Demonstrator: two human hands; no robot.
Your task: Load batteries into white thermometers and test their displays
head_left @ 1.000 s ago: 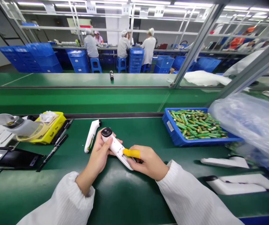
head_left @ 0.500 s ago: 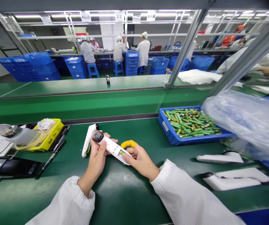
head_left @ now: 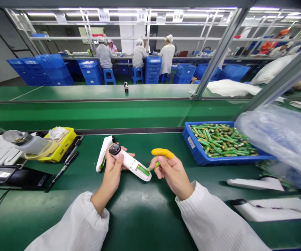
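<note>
My left hand [head_left: 114,169] is closed around a white handheld device [head_left: 129,162] with a black two-button end. Its long battery slot faces up, and a green battery [head_left: 142,170] lies inside it. My right hand [head_left: 170,170], with a yellow finger cover [head_left: 162,152] on one finger, pinches another green battery [head_left: 157,164] just right of the slot's lower end. Fingers hide part of that battery. Behind my left hand lies a second white device [head_left: 103,153] with some green showing in it.
A blue bin [head_left: 200,160] full of green batteries stands back right, beside clear plastic bags [head_left: 284,132]. More white devices [head_left: 273,209] lie at the right. On the left are a yellow tray [head_left: 69,144], a bottle [head_left: 31,143] and black pens [head_left: 61,170].
My right hand has drawn back rightward from the device and now pinches a battery. The battery in the slot, earlier mostly covered by my fingers, is now exposed. The view has shifted slightly.
</note>
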